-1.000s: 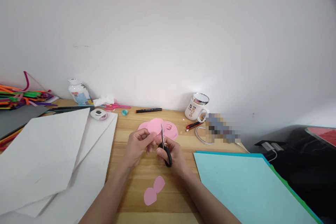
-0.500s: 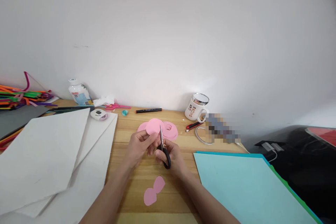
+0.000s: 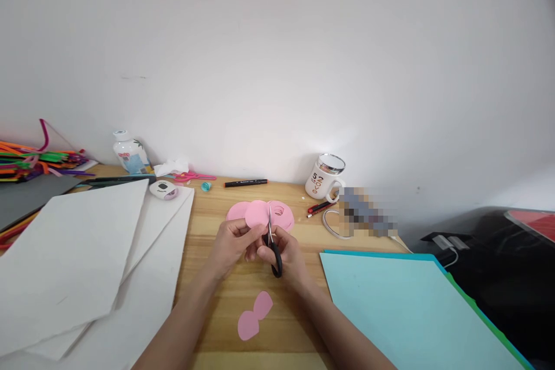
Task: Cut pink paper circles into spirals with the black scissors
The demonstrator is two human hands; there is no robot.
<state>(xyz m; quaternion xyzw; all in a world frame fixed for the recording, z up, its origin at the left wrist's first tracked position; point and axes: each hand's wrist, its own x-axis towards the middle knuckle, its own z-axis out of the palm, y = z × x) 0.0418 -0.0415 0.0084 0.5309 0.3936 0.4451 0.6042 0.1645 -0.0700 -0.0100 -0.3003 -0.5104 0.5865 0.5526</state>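
Note:
My left hand (image 3: 234,244) pinches a round pink paper piece (image 3: 257,214) between thumb and fingers, holding it above the wooden table. My right hand (image 3: 284,251) is closed around the black handles of a pair of scissors (image 3: 276,260). The blades point away from me and lie at the right edge of the paper. Behind the held piece are more pink paper cutouts (image 3: 284,218), partly hidden by it. Nearer to me, two joined pink petal shapes (image 3: 248,325) rest on the table.
White sheets (image 3: 73,248) cover the left side, with a white and pink gadget (image 3: 163,189) at their far edge. Light blue sheets (image 3: 390,295) lie at right. Along the wall stand a mug (image 3: 323,179), a black marker (image 3: 245,183), a bottle (image 3: 130,153) and pipe cleaners (image 3: 41,159).
The round paper in my left hand has dropped slightly and shifted a little right. The scissors have turned slightly, with the blades still at its right edge.

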